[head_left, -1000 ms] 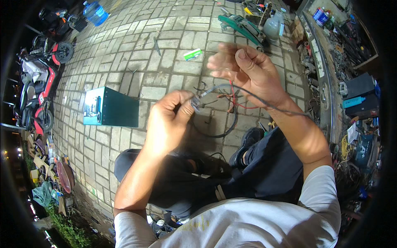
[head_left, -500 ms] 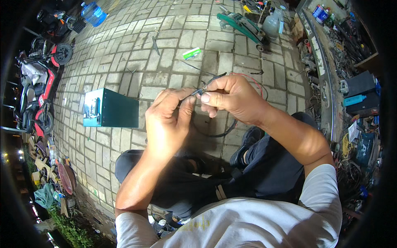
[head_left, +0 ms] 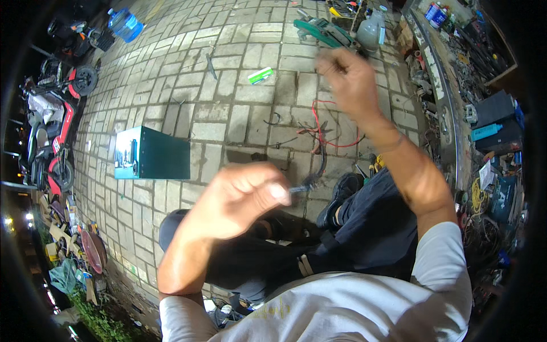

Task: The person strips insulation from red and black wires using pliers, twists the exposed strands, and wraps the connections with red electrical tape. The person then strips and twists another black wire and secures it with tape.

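My left hand (head_left: 236, 199) is above my lap, thumb and forefinger pinched on the end of a dark cable (head_left: 302, 187). My right hand (head_left: 348, 80) is raised ahead and to the right, apart from the cable. Motion smears its fingers, so I cannot make out whether anything is in them. On the paving between the hands lies a thin red wire (head_left: 317, 117), looped beside several short dark wire pieces. A tool with yellow handles (head_left: 377, 163) lies beside my right knee, partly hidden by it.
A dark green box (head_left: 162, 154) stands on the paving (head_left: 216, 125) at left. Ahead lie a small green-and-white box (head_left: 260, 76) and a green floor jack (head_left: 325, 33) beside a clear jug (head_left: 370, 31). Cluttered shelving runs along the right; a red scooter (head_left: 62, 134) stands far left.
My hands have parted. The right has let go of the cable and swung forward and up to the right; the left has come down closer to my lap, still pinching the cable.
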{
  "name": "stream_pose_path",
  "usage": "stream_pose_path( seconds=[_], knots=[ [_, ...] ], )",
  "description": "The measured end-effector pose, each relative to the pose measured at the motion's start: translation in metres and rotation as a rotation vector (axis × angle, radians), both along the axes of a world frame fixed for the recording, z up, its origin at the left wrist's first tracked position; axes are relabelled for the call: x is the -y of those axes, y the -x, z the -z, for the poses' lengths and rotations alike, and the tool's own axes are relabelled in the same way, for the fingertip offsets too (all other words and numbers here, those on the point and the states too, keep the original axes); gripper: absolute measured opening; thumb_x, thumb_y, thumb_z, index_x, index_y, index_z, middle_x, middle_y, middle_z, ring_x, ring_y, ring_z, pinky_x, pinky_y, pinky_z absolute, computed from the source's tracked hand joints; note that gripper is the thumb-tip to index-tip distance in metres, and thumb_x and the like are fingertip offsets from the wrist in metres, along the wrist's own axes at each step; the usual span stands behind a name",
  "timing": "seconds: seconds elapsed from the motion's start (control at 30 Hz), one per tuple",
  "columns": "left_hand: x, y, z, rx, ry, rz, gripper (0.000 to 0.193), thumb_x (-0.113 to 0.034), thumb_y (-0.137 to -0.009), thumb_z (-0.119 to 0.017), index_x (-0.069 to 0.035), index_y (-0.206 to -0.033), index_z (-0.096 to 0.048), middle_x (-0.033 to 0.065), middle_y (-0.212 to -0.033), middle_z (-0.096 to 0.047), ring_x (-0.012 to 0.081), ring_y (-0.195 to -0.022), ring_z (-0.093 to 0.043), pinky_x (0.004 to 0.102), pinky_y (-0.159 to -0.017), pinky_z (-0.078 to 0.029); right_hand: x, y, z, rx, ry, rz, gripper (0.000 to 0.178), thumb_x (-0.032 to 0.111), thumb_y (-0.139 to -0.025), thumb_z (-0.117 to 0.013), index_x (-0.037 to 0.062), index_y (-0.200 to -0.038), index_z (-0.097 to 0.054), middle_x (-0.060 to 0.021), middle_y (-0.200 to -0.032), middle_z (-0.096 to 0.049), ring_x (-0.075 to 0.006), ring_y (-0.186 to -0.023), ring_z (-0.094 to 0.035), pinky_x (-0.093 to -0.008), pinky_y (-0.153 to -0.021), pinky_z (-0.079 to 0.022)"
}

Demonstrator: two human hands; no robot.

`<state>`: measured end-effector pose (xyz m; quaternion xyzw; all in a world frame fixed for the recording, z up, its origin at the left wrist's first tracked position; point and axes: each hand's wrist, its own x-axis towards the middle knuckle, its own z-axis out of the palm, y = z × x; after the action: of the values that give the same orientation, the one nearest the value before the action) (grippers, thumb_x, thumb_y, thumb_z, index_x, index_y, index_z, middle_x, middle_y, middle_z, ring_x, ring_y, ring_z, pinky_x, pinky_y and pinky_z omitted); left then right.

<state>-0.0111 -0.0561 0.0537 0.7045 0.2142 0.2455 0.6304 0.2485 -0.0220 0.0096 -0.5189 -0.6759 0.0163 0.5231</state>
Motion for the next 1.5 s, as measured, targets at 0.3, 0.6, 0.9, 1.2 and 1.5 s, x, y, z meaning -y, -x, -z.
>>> stream_pose_path(
  seconds=[0.3,0.6,0.9,1.2,1.5],
  knots=[
    [-0.017,-0.007,0.027,0.031,0.092,-0.381,0.01,-0.012,-0.088,-0.068,-0.002,-0.088,-0.064,-0.0004,-0.07,-0.058,0.0049,-0.061,-0.049,0.0189,-0.055,-0.038,0.001,0.006,0.004,-0.286,0.677,-0.153,0.027,0.028,-0.081,-0.073,0.0009,-0.083,-0.07,-0.0023,-0.06,-0.057,-0.0095,-0.058,-0.046,-0.03,-0.055,-0.039],
    [-0.022,-0.009,0.033,0.031,-0.046,-0.543,0.013,-0.003,-0.086,-0.068,-0.003,-0.079,-0.057,-0.0036,-0.071,-0.057,0.0018,-0.064,-0.045,0.0184,-0.057,-0.036,0.028,0.034,-0.003,-0.195,0.671,-0.564,0.03,0.021,-0.091,-0.056,0.0022,-0.113,-0.065,-0.0146,-0.113,-0.063,-0.0223,-0.104,-0.059,-0.0329,-0.088,-0.046],
    [-0.017,-0.02,0.031,-0.227,-0.573,-0.626,0.014,-0.007,-0.086,-0.069,0.0,-0.08,-0.058,0.0013,-0.064,-0.053,0.0058,-0.059,-0.044,0.0228,-0.055,-0.04,0.035,0.054,-0.018,-0.556,0.781,-0.453,0.02,0.02,-0.086,-0.069,0.0002,-0.084,-0.067,-0.0006,-0.073,-0.061,-0.0087,-0.069,-0.054,-0.0255,-0.06,-0.042],
    [-0.016,-0.013,0.026,0.101,0.296,-0.251,0.028,-0.024,-0.097,-0.055,0.0,-0.083,-0.059,-0.0013,-0.057,-0.046,0.0054,-0.048,-0.034,0.0212,-0.046,-0.025,0.013,0.026,-0.003,0.29,-0.169,-0.373,0.013,0.004,-0.075,-0.069,0.0075,-0.087,-0.065,-0.007,-0.115,-0.064,-0.0287,-0.112,-0.054,-0.0391,-0.092,-0.043],
    [-0.014,-0.009,0.018,-0.168,-0.275,-0.384,0.016,-0.01,-0.089,-0.066,0.0,-0.079,-0.059,0.0014,-0.065,-0.054,0.0096,-0.055,-0.045,0.0223,-0.053,-0.037,0.02,0.034,-0.009,-0.322,0.428,-0.272,0.011,0.011,-0.077,-0.075,0.0022,-0.078,-0.069,-0.0072,-0.07,-0.062,-0.0148,-0.06,-0.054,-0.0278,-0.055,-0.042]
  ],
)
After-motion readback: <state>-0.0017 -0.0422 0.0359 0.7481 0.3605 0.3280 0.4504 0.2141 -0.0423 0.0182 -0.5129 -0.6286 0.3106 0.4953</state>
